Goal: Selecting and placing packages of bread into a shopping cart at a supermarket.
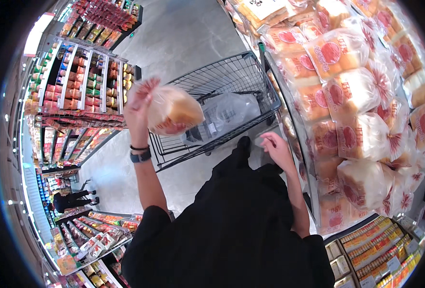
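My left hand (138,106) is raised over the near left end of a wire shopping cart (243,56). It is closed round the gathered red-printed neck of a clear bag of bread (176,110), slightly blurred, which hangs to the right of the hand. My right hand (276,150) is low between the cart and the bread display, its fingers curled together. A small pale, see-through bit shows at those fingertips, too little to name. Inside the cart lies a crumpled clear plastic bag (231,113), its contents hard to make out.
Bagged loaves (354,91) are heaped on a display along my right, above a shelf of small boxed goods (376,247). Packed shelves (80,79) line the left. Another person (68,201) stands farther off at left. Grey floor (167,29) runs beyond the cart.
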Demonstrator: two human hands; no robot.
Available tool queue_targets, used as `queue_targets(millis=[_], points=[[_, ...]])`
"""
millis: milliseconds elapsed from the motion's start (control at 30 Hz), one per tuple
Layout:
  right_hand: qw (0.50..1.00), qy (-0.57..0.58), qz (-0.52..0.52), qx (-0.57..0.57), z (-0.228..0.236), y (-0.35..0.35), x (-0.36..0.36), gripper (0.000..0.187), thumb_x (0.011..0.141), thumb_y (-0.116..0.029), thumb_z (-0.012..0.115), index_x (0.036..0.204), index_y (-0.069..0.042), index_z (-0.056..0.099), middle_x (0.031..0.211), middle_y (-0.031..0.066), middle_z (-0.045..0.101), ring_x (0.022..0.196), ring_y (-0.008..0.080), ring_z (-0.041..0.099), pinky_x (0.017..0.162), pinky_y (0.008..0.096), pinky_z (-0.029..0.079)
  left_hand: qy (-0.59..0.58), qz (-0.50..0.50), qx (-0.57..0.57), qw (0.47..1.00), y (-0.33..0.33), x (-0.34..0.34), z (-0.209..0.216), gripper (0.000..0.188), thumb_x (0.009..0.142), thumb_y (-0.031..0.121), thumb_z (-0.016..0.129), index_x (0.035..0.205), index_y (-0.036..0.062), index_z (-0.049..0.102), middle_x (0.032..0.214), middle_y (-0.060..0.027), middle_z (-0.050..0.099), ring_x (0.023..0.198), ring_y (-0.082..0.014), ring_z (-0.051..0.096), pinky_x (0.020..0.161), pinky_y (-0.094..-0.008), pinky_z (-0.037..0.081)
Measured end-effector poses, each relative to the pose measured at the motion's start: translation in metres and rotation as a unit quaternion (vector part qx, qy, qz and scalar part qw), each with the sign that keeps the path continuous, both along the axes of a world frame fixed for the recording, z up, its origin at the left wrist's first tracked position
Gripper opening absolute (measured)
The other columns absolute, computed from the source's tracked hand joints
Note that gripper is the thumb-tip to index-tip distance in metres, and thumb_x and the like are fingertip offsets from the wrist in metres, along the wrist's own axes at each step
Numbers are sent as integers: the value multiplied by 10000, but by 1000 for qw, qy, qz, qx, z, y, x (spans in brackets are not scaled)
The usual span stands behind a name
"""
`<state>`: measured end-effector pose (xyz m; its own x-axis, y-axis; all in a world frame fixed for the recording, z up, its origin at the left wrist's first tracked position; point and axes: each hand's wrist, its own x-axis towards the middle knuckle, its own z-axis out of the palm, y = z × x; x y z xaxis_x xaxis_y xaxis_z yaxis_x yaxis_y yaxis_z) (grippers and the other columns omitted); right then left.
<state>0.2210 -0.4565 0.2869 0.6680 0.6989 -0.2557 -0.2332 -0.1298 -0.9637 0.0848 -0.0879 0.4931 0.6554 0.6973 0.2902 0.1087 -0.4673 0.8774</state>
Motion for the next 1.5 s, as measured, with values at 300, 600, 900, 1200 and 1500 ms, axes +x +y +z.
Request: queue_targets(millis=[300,600,900,1200,1500], points=[[925,-357,42,-120,-32,190,-19,419,843,-172,705,1215,-37,570,1073,134,657,994,320,653,814,423,528,61,12,-91,994,61,-53,-169,262,827,32,751,1086,14,718,954,-103,717,914,-195,688,842,-309,525],[770,-430,211,-422,-120,274,-20,241,793,-234,722,885,-29,633,909,143,694,969,360,657,819,476,518,95,-63,-80,990,85,-35,-251,217,736,8,790,921,-22,680,916,-151,690,879,-302,680,816,-338,521],[920,-191,2,-342,-102,283,-3,268,877,-241,659,856,22,617,781,219,665,792,433,650,710,488,499,168,-52,8,984,94,-22,-391,208,750,116,791,914,22,704,946,-139,702,919,-354,666,814,-406,526],[915,-227,-70,-325,-100,272,-9,244,889,-219,670,939,20,662,814,186,668,694,299,644,664,392,497,186,-10,-31,982,133,-2,-448,179,764,57,747,938,22,722,951,-155,688,908,-379,662,808,-414,523],[915,-237,-70,-319,-88,262,-7,176,868,-140,668,985,-9,659,1016,170,625,753,335,636,740,435,503,279,9,4,960,162,-16,-498,189,787,33,678,970,32,721,1019,-168,679,972,-378,644,865,-422,511]])
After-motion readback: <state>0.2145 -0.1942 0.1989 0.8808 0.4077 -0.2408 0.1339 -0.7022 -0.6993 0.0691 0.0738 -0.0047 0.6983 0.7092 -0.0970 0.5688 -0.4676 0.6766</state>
